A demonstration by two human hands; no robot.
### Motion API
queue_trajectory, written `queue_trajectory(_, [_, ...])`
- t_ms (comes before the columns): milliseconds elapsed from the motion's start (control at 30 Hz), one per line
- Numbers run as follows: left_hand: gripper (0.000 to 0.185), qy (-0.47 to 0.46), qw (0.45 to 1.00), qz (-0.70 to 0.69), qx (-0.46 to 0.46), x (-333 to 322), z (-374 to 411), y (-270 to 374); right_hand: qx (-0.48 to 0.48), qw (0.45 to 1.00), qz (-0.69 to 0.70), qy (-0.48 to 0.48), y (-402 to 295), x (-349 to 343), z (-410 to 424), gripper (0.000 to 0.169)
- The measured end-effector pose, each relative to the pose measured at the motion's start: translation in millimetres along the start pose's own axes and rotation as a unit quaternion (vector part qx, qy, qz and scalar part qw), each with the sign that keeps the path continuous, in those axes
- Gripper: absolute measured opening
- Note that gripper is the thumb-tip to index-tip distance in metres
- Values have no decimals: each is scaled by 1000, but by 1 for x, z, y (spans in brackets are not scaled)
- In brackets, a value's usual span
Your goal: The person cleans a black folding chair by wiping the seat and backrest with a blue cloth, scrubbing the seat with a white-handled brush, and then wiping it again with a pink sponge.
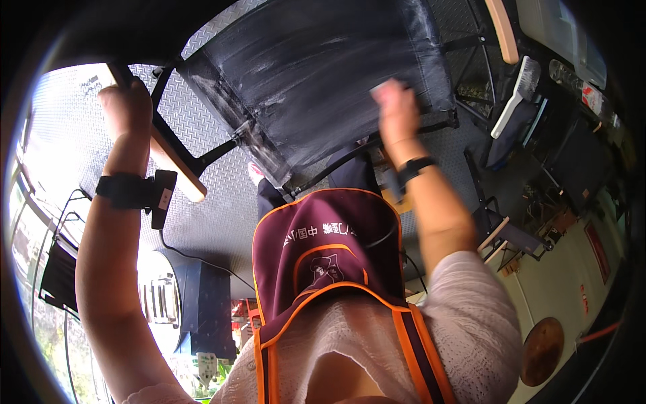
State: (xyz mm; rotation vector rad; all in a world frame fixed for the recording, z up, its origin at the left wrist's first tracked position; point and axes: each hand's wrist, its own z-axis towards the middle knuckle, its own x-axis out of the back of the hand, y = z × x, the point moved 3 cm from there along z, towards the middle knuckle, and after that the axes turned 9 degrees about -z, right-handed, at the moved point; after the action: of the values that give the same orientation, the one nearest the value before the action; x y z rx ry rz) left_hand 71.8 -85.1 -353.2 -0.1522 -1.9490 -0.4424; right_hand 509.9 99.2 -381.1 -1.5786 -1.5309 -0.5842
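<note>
A folding chair with a black fabric seat (323, 86) stands before me, with pale smears and wet-looking sheen across the cloth. My left hand (127, 108) is closed around the chair's armrest at the left, where a wooden strip (176, 166) runs below the fist. Over the right part of the fabric is my right hand (400, 108), blurred by motion. Its fingers are pinched on a small pale item (376, 92), too blurred to name. Part of the chair's black metal tube (328, 174) curves along the near edge of the seat.
A white-handled brush (515, 98) lies at the right, with a clear plastic bottle (580, 88) beyond it. Another wooden armrest (503, 31) juts in at the upper right. Further folding chairs (509, 230) stand right. The floor (217, 222) is textured metal plate.
</note>
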Motion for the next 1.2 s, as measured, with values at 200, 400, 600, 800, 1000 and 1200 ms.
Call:
queue_trajectory(200, [55,92,994,26,-61,-1,-9,28,279,957,36,65,-107,-148,-144,26])
queue_trajectory(400, [50,101,989,40,-104,1,-5,30,323,929,-101,149,-2,-32,-30,31])
queue_trajectory(600, [49,103,981,76,-143,-8,1,22,284,920,-208,174,96,82,34,46])
queue_trajectory(800, [51,89,908,311,-266,-11,1,8,272,909,-241,206,97,31,22,44])
queue_trajectory(1000, [51,95,983,82,-133,-1,-9,19,337,875,-214,274,46,32,79,45])
queue_trajectory(1200, [43,119,970,143,-154,-4,1,-8,297,862,-204,357,-1,46,126,47])
